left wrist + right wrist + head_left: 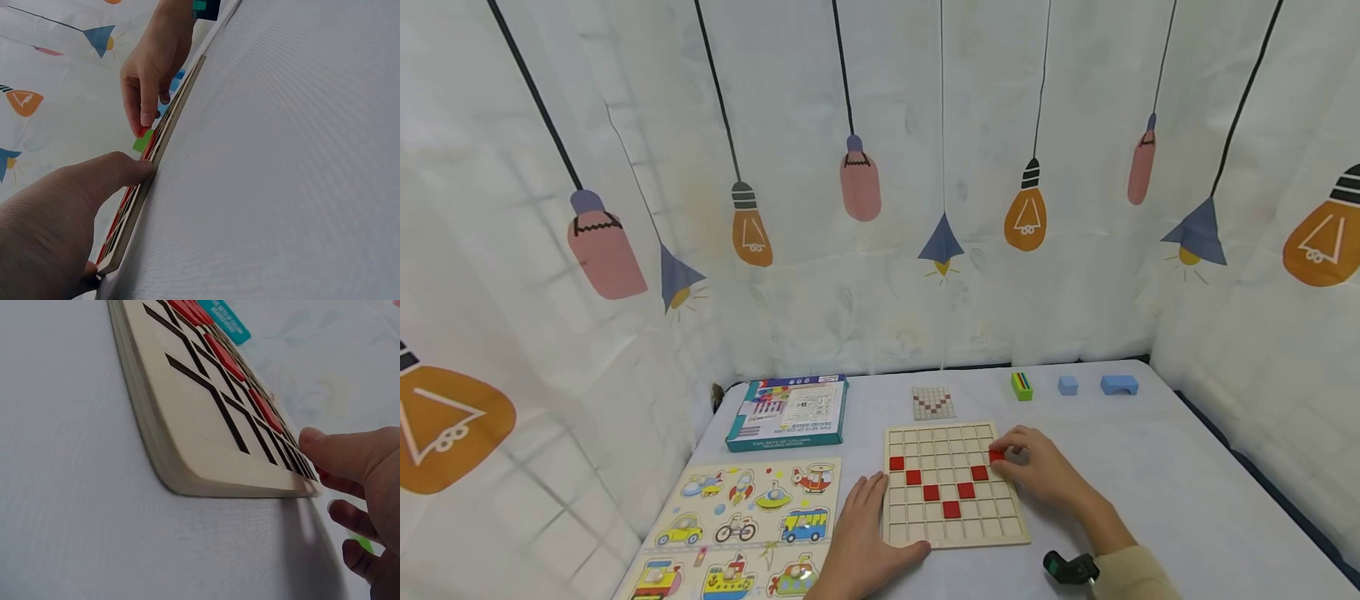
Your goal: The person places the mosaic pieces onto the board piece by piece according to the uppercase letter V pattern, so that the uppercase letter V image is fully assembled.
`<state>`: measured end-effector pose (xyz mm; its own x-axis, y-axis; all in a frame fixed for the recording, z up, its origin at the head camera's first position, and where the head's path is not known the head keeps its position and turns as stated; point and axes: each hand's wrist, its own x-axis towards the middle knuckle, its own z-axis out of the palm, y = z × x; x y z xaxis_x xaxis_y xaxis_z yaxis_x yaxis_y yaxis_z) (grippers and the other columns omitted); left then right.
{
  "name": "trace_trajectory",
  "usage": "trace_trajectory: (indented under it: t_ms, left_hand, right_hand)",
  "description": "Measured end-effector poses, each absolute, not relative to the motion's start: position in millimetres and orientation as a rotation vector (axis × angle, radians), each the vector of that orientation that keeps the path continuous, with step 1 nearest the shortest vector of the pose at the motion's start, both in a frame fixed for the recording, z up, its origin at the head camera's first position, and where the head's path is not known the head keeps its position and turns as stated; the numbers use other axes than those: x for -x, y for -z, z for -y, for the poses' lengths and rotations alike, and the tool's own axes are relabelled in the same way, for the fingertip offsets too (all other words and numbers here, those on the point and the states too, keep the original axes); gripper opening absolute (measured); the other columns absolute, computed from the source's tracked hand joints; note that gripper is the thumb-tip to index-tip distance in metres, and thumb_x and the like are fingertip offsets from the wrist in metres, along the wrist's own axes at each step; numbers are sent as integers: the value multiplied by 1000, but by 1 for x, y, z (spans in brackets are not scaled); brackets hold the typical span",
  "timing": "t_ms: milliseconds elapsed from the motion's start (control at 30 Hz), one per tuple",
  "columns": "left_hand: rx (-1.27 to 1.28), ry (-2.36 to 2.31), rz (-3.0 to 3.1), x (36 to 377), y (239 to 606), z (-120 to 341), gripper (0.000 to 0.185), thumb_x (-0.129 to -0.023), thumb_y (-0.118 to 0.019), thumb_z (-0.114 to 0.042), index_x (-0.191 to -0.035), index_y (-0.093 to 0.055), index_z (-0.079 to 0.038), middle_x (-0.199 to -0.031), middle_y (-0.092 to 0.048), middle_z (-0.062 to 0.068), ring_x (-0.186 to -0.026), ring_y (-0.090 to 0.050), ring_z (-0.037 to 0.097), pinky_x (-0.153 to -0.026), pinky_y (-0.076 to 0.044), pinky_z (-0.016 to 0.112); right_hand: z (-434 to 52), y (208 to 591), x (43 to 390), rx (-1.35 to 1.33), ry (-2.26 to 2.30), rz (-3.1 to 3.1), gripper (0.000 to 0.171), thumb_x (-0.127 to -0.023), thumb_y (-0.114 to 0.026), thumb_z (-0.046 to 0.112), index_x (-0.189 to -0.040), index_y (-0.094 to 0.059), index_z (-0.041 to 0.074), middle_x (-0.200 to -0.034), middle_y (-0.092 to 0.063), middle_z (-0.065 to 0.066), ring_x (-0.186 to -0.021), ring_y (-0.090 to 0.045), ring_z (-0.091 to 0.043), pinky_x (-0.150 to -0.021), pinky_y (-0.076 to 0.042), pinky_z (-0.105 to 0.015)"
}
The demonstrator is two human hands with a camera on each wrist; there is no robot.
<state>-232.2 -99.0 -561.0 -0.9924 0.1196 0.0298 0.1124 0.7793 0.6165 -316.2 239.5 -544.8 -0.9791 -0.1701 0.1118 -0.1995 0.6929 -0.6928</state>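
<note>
A wooden grid board (pixel 917 533) lies on the table, with several red square tiles (pixel 951 509) set in its cells in a V shape. My left hand (pixel 868 542) rests at the board's near left corner, fingers straight along the left side and thumb (pixel 140 169) against the front edge. At the board's right side, my right hand (pixel 1037 467) pinches another red tile (pixel 996 456) between thumb and fingers, low over the cells. Fingers partly cover that tile. Beyond the board lies a small pattern card (pixel 933 403) showing a red V on a grid.
A picture board with vehicles (pixel 752 500) lies to the left, and a flat teal box (pixel 786 412) behind it. Toward the back right stand a green block with coloured strips (pixel 1022 386), a blue cube (pixel 1067 385) and a blue arch block (pixel 1119 384). Printed curtains surround the table.
</note>
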Motion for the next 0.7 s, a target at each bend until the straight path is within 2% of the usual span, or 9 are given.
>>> trace_trajectory:
  t_ms: [167,400,700]
  left_hand:
    - [-185,-1029,-2932,231,561,98,135,-67,-84,-89,-170,-43,-12,-175,-45,12,-167,-31,44,-131,-36,73]
    - [-201,-1026,-2934,231,561,97,134,-67,-84,-89,-169,-44,-11,-175,-46,13,-168,-31,44,-132,-36,72]
    - [-207,-1028,-2933,233,562,95,134,-67,-84,-89,-169,-44,-12,-175,-46,12,-167,-31,44,-131,-36,73]
  right_hand:
    - [-235,543,318,-310,-1212,2859,24,-98,-88,30,-121,-83,26,-119,-71,8,-109,-59,-16,-95,-54,-37]
    - [-234,545,318,-258,-1229,2876,23,-98,-87,28,-121,-83,26,-118,-68,7,-105,-57,-15,-88,-52,-30]
    - [-237,548,315,-243,-1234,2865,25,-98,-88,27,-122,-83,26,-122,-67,5,-108,-57,-15,-90,-53,-30]
